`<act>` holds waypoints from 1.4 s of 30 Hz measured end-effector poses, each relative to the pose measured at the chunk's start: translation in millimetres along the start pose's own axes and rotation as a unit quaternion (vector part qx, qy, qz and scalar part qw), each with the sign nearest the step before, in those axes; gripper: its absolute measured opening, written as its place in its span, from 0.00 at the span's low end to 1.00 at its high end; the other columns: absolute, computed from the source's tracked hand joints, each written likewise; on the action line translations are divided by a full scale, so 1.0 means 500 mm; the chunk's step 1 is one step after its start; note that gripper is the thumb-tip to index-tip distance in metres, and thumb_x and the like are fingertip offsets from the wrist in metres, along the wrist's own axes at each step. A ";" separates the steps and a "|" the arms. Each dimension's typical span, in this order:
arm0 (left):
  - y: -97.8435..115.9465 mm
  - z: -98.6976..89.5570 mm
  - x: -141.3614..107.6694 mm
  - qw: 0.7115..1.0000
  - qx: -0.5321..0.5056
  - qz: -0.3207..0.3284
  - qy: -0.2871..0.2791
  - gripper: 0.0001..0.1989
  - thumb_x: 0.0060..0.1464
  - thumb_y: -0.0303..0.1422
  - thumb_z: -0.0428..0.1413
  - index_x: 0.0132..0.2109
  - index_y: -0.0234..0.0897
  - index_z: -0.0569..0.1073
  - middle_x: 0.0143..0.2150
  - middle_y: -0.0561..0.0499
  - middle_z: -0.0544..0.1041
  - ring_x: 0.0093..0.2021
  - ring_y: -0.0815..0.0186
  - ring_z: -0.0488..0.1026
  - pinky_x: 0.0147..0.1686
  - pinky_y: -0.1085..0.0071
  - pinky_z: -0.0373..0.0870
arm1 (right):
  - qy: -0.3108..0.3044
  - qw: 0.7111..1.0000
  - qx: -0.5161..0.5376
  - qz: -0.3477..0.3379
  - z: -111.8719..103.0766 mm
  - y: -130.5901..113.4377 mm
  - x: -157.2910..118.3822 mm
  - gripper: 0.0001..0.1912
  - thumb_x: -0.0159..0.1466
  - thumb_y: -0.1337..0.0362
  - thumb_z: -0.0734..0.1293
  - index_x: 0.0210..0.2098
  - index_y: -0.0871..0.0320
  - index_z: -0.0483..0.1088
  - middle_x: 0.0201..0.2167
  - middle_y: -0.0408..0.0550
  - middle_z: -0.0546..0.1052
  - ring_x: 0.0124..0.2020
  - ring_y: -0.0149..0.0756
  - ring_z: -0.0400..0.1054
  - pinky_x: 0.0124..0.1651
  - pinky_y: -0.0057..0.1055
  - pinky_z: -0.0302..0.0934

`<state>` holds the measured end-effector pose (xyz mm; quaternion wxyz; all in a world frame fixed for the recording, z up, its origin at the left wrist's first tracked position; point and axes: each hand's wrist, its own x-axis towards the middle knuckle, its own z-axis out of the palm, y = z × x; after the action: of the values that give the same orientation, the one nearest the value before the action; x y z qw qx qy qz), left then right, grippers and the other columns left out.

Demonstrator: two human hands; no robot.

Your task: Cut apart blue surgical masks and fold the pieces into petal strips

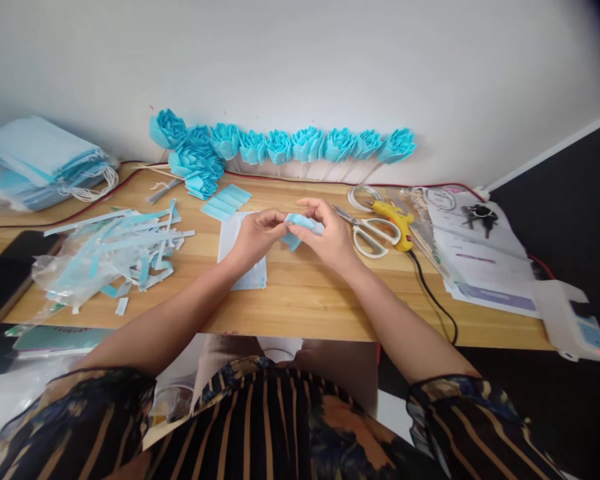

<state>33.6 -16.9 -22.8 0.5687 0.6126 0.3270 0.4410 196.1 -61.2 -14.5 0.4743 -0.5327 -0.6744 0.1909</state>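
Between my two hands is a small folded piece of light blue mask fabric (295, 241), held above the wooden table. My left hand (261, 235) pinches its left edge with thumb and fingertips. On its other side, my right hand (329, 233) grips it, the fingers curled round the back. White and pale blue cut sheets (253, 275) lie partly under my left hand. Just behind is a flat pleated blue piece (226, 202). White-handled scissors (373, 235) rest right of my right hand, beside a yellow glue gun (397, 223).
Blue fabric flowers (307, 143) on sticks lean along the wall. Left are stacked face masks (45, 157), a heap of cut strips (125, 243) with clear plastic, and a dark phone (10, 280). Right are papers (480, 253), keys (481, 213) and a white device (573, 320). The glue gun's cord crosses the table edge.
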 end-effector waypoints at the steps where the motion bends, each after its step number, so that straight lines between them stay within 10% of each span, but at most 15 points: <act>1: -0.001 -0.001 0.001 1.000 -0.020 -0.002 0.005 0.14 0.45 0.41 0.66 0.29 0.34 0.77 0.27 0.52 0.77 0.29 0.69 0.71 0.34 0.71 0.68 | -0.012 0.999 0.023 0.021 0.000 0.002 0.001 0.22 0.59 0.58 0.71 0.52 0.52 0.68 0.35 0.42 0.76 0.32 0.34 0.69 0.37 0.33 0.66; 7: -0.008 -0.013 0.010 0.998 -0.045 0.009 0.030 0.13 0.46 0.41 0.66 0.27 0.36 0.76 0.25 0.54 0.75 0.27 0.71 0.68 0.32 0.73 0.65 | -0.030 0.993 0.103 0.055 -0.003 0.026 0.011 0.22 0.60 0.63 0.67 0.53 0.52 0.66 0.32 0.42 0.74 0.34 0.35 0.70 0.39 0.34 0.67; 16: -0.010 -0.029 0.022 0.998 -0.017 -0.034 0.056 0.15 0.42 0.42 0.67 0.25 0.35 0.75 0.21 0.57 0.70 0.17 0.76 0.60 0.19 0.74 0.55 | 0.022 0.998 -0.056 -0.026 -0.008 0.019 0.010 0.23 0.60 0.66 0.67 0.55 0.50 0.70 0.38 0.45 0.78 0.39 0.38 0.71 0.49 0.39 0.66; 21: -0.012 -0.022 0.019 0.991 -0.123 -0.049 0.023 0.15 0.41 0.40 0.68 0.27 0.34 0.74 0.28 0.53 0.76 0.28 0.71 0.73 0.35 0.70 0.74 | 0.019 0.998 -0.057 -0.022 -0.004 0.020 0.006 0.24 0.61 0.65 0.67 0.56 0.48 0.70 0.40 0.45 0.79 0.37 0.37 0.72 0.45 0.38 0.68; 31: -0.023 -0.015 0.022 0.986 -0.158 -0.056 0.006 0.25 0.39 0.35 0.70 0.47 0.35 0.78 0.36 0.50 0.81 0.34 0.67 0.76 0.41 0.67 0.73 | 0.019 0.999 0.032 0.019 0.001 0.016 0.005 0.24 0.60 0.66 0.68 0.56 0.53 0.70 0.35 0.44 0.79 0.36 0.34 0.72 0.40 0.32 0.69; 42: -0.020 -0.016 0.018 0.989 -0.144 -0.030 0.024 0.15 0.42 0.40 0.69 0.34 0.34 0.79 0.33 0.49 0.82 0.34 0.66 0.77 0.42 0.67 0.74 | -0.012 0.994 0.097 0.044 0.004 0.028 0.010 0.27 0.59 0.62 0.69 0.58 0.52 0.68 0.37 0.44 0.78 0.35 0.33 0.72 0.36 0.30 0.69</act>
<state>31.1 -4.2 -31.6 0.6559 0.5037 0.2915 0.4808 202.3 -51.3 -24.2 0.5068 -0.5107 -0.6345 0.2824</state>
